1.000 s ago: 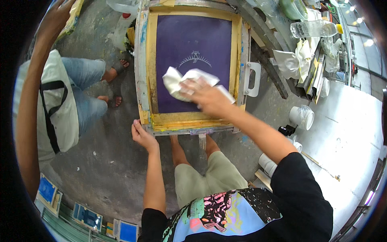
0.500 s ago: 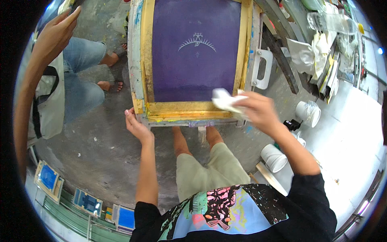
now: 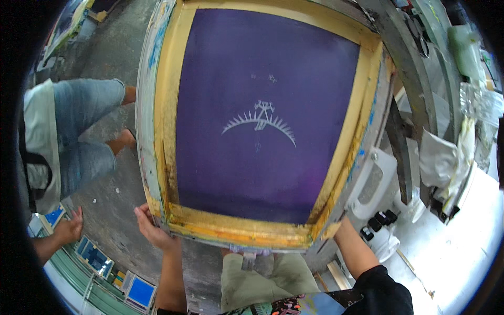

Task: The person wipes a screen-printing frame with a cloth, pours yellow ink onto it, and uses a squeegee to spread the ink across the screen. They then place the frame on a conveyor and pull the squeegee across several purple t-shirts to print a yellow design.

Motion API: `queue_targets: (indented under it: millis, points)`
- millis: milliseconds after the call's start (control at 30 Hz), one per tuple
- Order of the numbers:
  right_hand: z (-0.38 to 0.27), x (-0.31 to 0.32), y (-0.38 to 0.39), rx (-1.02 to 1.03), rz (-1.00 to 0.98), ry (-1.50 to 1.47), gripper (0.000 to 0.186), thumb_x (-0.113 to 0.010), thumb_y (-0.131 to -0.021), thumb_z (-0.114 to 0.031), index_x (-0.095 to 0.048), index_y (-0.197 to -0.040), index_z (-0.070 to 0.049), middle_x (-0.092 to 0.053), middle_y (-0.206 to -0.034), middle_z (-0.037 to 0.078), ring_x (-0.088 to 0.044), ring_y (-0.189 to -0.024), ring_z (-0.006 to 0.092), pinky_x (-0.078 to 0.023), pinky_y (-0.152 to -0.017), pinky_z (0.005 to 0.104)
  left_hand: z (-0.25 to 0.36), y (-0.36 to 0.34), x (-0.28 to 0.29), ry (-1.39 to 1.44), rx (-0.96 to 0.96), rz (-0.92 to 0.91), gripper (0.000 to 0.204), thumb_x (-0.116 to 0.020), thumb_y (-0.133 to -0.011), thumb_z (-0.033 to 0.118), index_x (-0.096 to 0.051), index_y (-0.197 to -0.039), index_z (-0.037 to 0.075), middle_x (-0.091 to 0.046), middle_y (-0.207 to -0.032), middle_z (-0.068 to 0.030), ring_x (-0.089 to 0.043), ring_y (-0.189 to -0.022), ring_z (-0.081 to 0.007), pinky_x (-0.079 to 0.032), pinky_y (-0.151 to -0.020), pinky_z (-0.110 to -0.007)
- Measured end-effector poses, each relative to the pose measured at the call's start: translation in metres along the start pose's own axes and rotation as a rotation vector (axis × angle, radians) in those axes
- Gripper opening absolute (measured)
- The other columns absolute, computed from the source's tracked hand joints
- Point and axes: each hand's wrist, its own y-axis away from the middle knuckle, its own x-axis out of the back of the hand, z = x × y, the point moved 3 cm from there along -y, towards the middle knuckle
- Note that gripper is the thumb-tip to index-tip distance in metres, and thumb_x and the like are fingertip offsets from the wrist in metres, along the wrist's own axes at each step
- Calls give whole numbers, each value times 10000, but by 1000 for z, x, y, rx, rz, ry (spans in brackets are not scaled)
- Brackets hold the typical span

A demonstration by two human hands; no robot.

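Screen, head view: a framed printing screen (image 3: 265, 111) fills the middle of the scene in front of you, beyond your left hand (image 3: 156, 229) and to its right.
Left hand: you hold the screen's near left corner, fingertips against its outer edge and wrist below; how firmly, you cannot tell from here.
Right hand: hidden behind the screen's near right corner, so whether it is wide, narrow or holding something cannot be told; your right forearm (image 3: 358, 251) runs up to that corner.
Purple mesh: it carries a pale spiked arc (image 3: 281, 131) with a small figure at its crest, well apart from your left hand.
Yellow border: this stained strip (image 3: 239, 227) surrounds the mesh, its near left corner just beside your left fingers.
Handle: a white loop (image 3: 387, 179) sticks out from the screen's right side, just beyond your right forearm.
Left side: another person's hand (image 3: 69, 229) is well apart from yours, near that person's denim-covered legs (image 3: 86, 139).
Right side: a white tabletop (image 3: 457, 252) lies past your right forearm.
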Motion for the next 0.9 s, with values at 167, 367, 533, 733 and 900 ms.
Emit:
queue_targets:
  millis: [167, 367, 533, 733, 900]
  points:
    - [1, -32, -33, 70, -59, 59, 416, -572, -1018, -332, -626, -1305, -36, -715, -1190, 144, -708, -1054, 286, -582, -954, 464, 8, 7, -9, -58, -5, 106, 487, -359, -1140, 412, -588, -943, 29, -615, -818, -45, -600, -722, -93, -513, -675, -276]
    - [-15, -52, -42, 171, -83, 115, 415, -589, -1005, -333, -630, -1293, -38, -716, -1162, 139, -712, -1019, 279, -590, -928, 453, 9, 9, -13, -46, 43, 128, 471, -390, -1136, 414, -597, -958, 30, -622, -826, -35, -601, -731, -90, -511, -712, -271]
    - [-31, -69, -42, 285, -106, 150, 414, -603, -995, -334, -634, -1283, -39, -717, -1138, 136, -716, -989, 273, -597, -905, 444, 8, 8, -10, -62, 13, 150, 465, -399, -1135, 406, -608, -969, 26, -639, -838, -39, -610, -753, -93, -515, -723, -279]
    - [-63, -64, 2, 508, -138, 170, 414, -620, -982, -336, -638, -1272, -41, -719, -1109, 131, -720, -954, 266, -606, -879, 433, 4, 6, -5, -53, 32, 116, 448, -410, -1135, 389, -622, -984, 23, -649, -852, -48, -620, -776, -102, -518, -740, -283]
    - [-118, -44, 129, 509, -794, 16, 440, -511, -990, -356, -647, -1263, -40, -726, -1124, 138, -716, -1005, 272, -585, -930, 462, -1, 5, 4, -118, -25, 172, 449, -407, -1138, 357, -649, -986, 10, -661, -872, -51, -620, -774, -118, -511, -741, -277]
